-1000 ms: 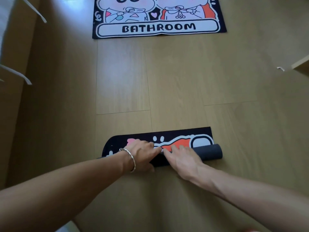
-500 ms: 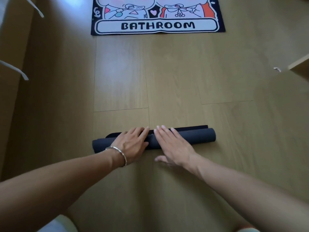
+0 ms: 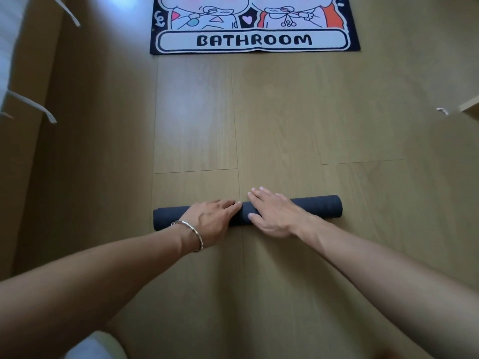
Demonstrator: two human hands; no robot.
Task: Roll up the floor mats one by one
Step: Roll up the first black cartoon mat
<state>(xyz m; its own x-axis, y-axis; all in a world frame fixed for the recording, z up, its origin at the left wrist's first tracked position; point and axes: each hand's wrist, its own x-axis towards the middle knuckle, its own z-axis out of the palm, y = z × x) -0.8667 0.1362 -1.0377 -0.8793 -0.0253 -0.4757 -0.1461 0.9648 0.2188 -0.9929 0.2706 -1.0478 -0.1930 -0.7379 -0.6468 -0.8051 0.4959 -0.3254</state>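
I read L hand (image 3: 215, 218) + R hand (image 3: 274, 213) both flat, fingers straight, pressing on rolled mat (image 3: 321, 207), which lies crosswise on floor (image 3: 337, 112). Bracelet (image 3: 193, 233) on L wrist. 2nd mat (image 3: 254, 40) flat, well apart, beyond.

A home interior, wood-plank floor (image 3: 285, 125), cartoon mat lettered BATHROOM (image 3: 255, 27) lying flat
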